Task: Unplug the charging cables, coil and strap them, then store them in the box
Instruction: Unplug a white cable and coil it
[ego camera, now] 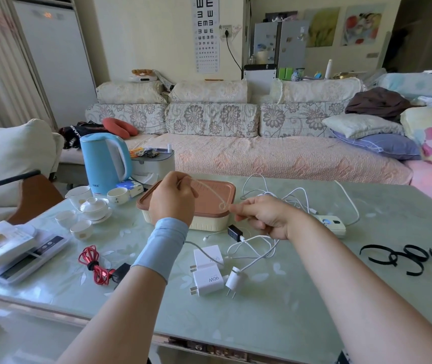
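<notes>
My left hand [173, 199] and my right hand [265, 215] hold a thin white cable [211, 191] stretched between them above the cream box with a brown lid [209, 206]. The cable hangs on from my right hand down to loose white loops [257, 248] on the table. Two white charger bricks [207, 269] and a small white plug [234, 281] lie in front of the box. A black adapter [235, 232] sits by the box. A red cable, coiled and strapped [92, 264], lies at the left. More white cables [288, 195] run to a power strip [330, 223].
Black straps [404, 257] lie curled at the right of the glass table [262, 311]. A blue kettle [103, 164], white teacups [88, 208] and a tray with papers [12, 248] stand at the left. A sofa runs behind the table.
</notes>
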